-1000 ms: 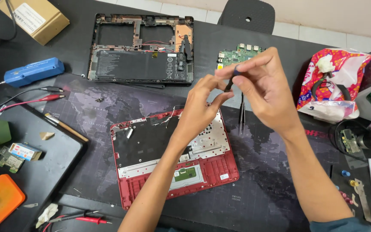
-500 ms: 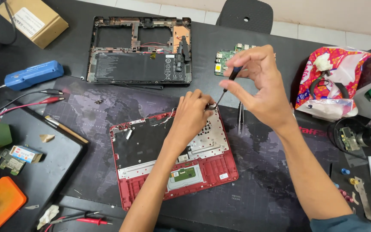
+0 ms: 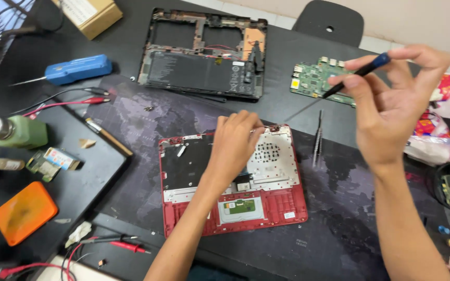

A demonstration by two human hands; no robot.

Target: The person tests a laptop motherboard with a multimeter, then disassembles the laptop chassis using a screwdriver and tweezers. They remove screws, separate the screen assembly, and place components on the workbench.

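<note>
Near edge: a red probe point(image 3: 123, 244) with its wires lies at the near left of the bench point(image 3: 339, 244); an orange pad point(image 3: 23, 212) sits on a dark tray point(image 3: 87, 177) just beyond it.
Red case point(image 3: 233, 182): it lies flat on the mat in the middle of the bench, inside facing up. It is a red plastic shell with a black sheet on the left, a pale perforated metal plate on the right, and a small green board at the near side.
Left hand point(image 3: 234, 143): it rests on the red case, fingers curled together, tips pressing at the far edge near the hinge. I cannot tell if they pinch a small part.
Right hand point(image 3: 391, 112): it is raised above the right part of the bench. Thumb and first fingers pinch a screwdriver point(image 3: 358, 73) with a blue-black handle; the other fingers are loosely spread.
Doing it well: in my judgement, the left hand should hold the case steady, and the screwdriver tip should come down straight into the screw, with light pressure, so it does not slip on the plate.
Tweezers point(image 3: 317, 139): they lie just right of the case.
Far side: a green board point(image 3: 316, 80) lies under the screwdriver tip; a black base point(image 3: 204, 54) with battery is at the far middle; a blue tool point(image 3: 76, 69) and a box point(image 3: 89, 13) are at the far left.
</note>
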